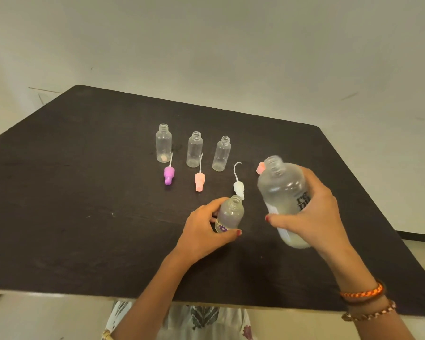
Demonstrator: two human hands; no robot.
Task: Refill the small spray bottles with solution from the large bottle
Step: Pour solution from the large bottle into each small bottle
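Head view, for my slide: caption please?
Left hand steadies a small bottle; right hand holds the large bottle.

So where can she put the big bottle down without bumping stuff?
Bare table spreads left of the purple sprayer, and along the near edge below both hands. The middle is crowded: three empty bottles, sprayers, and the small bottle she holds.

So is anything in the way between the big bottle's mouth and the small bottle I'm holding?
Nothing visible. The large bottle in the right hand and the small bottle in the left hand are both uncapped, with only open space between their mouths.
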